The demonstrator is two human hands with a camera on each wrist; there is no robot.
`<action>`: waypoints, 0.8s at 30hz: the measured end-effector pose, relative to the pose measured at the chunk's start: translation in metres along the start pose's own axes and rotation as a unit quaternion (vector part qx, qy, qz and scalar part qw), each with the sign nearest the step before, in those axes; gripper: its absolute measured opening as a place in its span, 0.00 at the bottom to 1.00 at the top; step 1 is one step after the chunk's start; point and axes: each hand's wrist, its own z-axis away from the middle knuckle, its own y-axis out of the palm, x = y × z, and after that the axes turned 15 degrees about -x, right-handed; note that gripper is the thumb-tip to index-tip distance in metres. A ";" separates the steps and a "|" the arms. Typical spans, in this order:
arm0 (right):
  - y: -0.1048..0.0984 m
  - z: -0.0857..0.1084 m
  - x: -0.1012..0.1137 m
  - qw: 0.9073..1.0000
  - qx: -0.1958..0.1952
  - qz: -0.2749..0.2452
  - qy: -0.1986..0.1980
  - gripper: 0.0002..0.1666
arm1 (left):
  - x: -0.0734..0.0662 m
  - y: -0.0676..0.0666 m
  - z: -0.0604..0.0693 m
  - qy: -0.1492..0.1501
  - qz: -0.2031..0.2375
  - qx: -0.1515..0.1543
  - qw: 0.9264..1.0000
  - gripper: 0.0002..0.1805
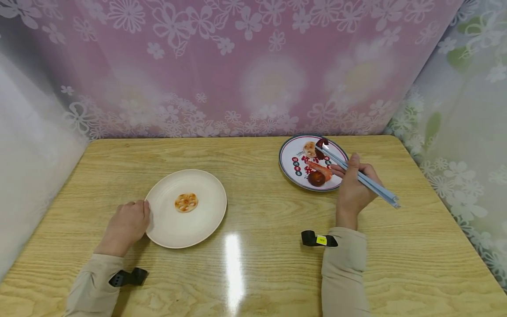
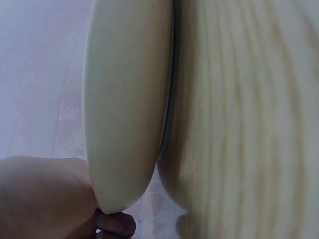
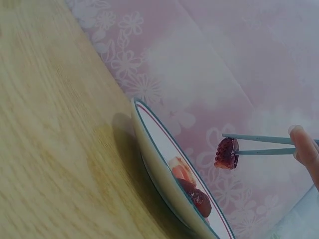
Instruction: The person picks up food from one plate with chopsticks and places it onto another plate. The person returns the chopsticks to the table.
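My left hand [image 1: 128,222] grips the left rim of a cream plate [image 1: 210,220]; in the left wrist view its fingers [image 2: 117,224] curl under the edge. One browned lotus root slice [image 1: 186,203] lies on that plate. At the back right, my right hand [image 1: 354,185] holds pale blue chopsticks [image 1: 374,184]. Their tips pinch a dark red piece with sucker-like bumps, resembling octopus tentacle [image 3: 227,153], held above the patterned plate [image 1: 291,169]. That plate bears a second lotus root slice [image 1: 309,149], an orange shrimp [image 1: 321,169] and a round brown mushroom cap [image 1: 316,178].
Both plates stand on a wooden table [image 1: 261,211], the patterned one near its back edge. A floral curtain [image 1: 253,79] hangs behind, with pale cloth at either side. Each wrist wears a black strap camera, the right one [image 1: 313,239] and the left one [image 1: 128,277].
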 end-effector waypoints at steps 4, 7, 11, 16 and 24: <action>0.003 0.004 0.001 1.000 0.006 0.000 -0.005 0.20 | 0.000 0.000 0.000 0.000 0.002 0.000 1.000 0.22; 0.004 0.006 0.001 1.000 0.009 0.003 -0.010 0.18 | 0.000 0.000 0.000 -0.004 0.004 0.002 1.000 0.22; 0.006 0.009 0.001 1.000 0.007 0.006 -0.012 0.18 | 0.000 0.000 -0.001 -0.007 0.004 0.003 1.000 0.22; 0.005 0.010 0.002 1.000 0.016 0.013 -0.008 0.19 | 0.001 0.001 -0.001 -0.007 0.003 0.001 1.000 0.22; 0.006 0.012 0.001 0.999 0.027 -0.003 -0.024 0.22 | 0.000 0.001 0.000 -0.006 0.000 0.002 1.000 0.22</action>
